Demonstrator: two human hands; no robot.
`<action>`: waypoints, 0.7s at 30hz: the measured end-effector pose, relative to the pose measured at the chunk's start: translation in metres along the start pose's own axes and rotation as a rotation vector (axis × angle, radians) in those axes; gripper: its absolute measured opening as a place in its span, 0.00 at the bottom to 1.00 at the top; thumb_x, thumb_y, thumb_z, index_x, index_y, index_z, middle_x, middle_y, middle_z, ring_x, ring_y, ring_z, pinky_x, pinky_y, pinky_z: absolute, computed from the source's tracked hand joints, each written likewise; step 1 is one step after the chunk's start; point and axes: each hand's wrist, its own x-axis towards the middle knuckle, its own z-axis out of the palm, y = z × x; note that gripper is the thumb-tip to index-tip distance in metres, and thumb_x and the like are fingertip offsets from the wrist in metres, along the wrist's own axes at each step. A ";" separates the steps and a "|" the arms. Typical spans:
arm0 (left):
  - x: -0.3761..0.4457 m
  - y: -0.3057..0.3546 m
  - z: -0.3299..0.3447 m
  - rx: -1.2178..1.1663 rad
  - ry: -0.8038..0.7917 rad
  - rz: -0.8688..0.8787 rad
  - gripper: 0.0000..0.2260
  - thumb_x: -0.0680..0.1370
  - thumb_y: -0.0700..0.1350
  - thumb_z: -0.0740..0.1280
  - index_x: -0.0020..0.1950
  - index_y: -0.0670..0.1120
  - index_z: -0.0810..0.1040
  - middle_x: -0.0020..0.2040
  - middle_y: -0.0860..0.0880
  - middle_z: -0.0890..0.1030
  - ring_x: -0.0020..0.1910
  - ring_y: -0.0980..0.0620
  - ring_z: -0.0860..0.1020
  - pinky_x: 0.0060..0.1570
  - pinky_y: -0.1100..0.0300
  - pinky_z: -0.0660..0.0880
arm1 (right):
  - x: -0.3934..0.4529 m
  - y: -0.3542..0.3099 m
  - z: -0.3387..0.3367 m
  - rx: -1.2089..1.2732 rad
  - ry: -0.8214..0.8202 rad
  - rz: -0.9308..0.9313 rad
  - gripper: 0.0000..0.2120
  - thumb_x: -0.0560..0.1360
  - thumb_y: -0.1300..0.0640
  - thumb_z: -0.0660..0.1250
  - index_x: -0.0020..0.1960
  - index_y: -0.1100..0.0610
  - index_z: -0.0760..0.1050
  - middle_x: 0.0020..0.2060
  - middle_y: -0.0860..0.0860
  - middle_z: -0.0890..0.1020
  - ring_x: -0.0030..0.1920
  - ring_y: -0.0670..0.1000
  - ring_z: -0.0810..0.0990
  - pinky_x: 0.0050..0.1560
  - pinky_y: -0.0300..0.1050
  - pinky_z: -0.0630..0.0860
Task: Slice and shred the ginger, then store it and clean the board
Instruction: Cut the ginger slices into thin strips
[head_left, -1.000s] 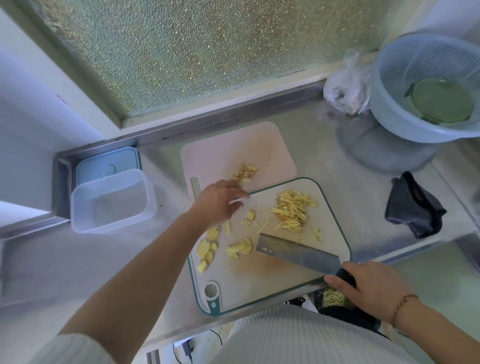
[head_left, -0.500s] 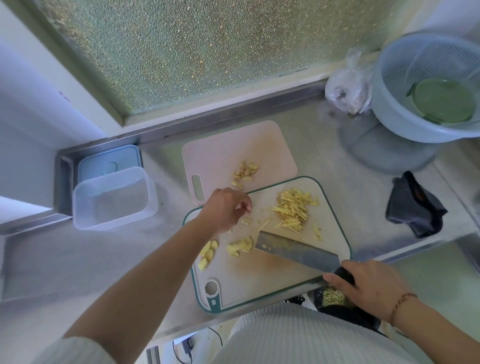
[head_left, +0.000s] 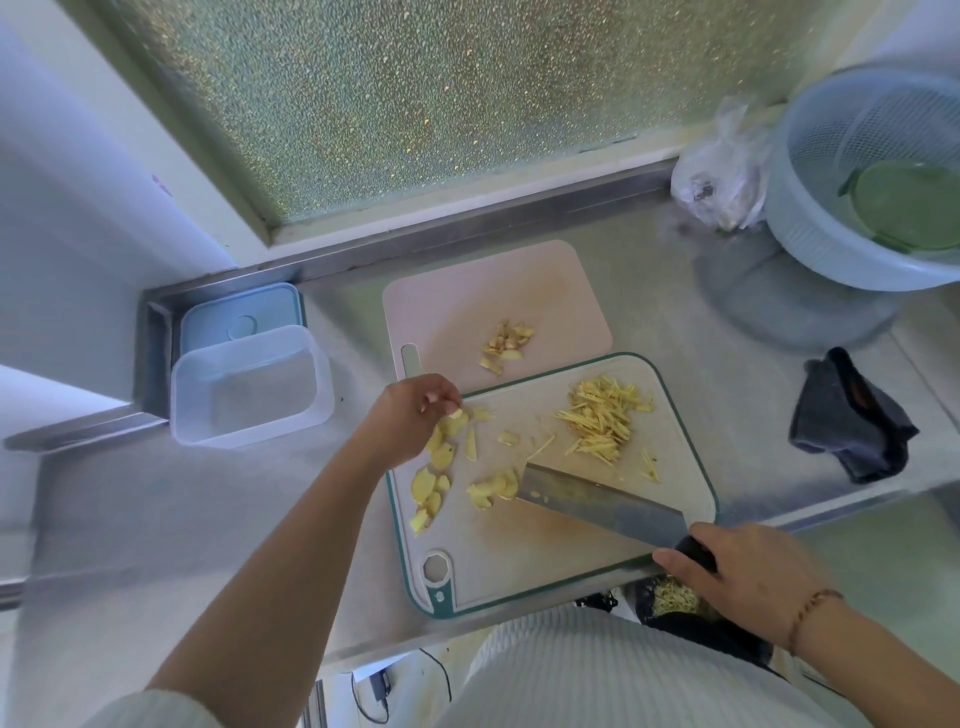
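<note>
While right hand (head_left: 748, 577) grips the cleaver (head_left: 597, 501) handle, blade rests flat on the green-rimmed board (head_left: 545, 561).
Left hand (head_left: 410, 415) fingers curled, pinching a ginger slice (head_left: 456, 414) at board's left edge (shreds (head_left: 602, 415) piled far right, slices (head_left: 434, 478) left).

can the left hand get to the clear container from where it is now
Probably yes: the left hand is at the board's left edge, and only bare counter lies between it and the open clear container.
</note>
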 end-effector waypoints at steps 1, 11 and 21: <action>-0.001 0.006 0.004 0.015 -0.031 0.034 0.09 0.80 0.38 0.64 0.47 0.49 0.82 0.42 0.53 0.81 0.40 0.55 0.75 0.41 0.66 0.71 | 0.000 0.000 0.000 -0.002 -0.006 -0.004 0.32 0.63 0.24 0.31 0.39 0.46 0.62 0.33 0.46 0.76 0.34 0.44 0.73 0.36 0.39 0.72; 0.007 0.025 0.055 0.458 -0.037 0.452 0.05 0.78 0.46 0.70 0.50 0.54 0.85 0.48 0.55 0.81 0.52 0.48 0.74 0.49 0.56 0.58 | -0.006 0.002 -0.007 -0.003 -0.049 0.027 0.34 0.63 0.24 0.31 0.39 0.47 0.64 0.34 0.47 0.77 0.37 0.45 0.77 0.39 0.40 0.75; -0.003 0.043 0.068 0.870 -0.006 0.322 0.10 0.77 0.39 0.65 0.56 0.50 0.79 0.54 0.50 0.77 0.58 0.44 0.68 0.55 0.50 0.61 | -0.004 -0.011 -0.008 0.683 -0.135 0.179 0.33 0.71 0.25 0.48 0.28 0.54 0.61 0.21 0.46 0.64 0.22 0.44 0.62 0.28 0.38 0.63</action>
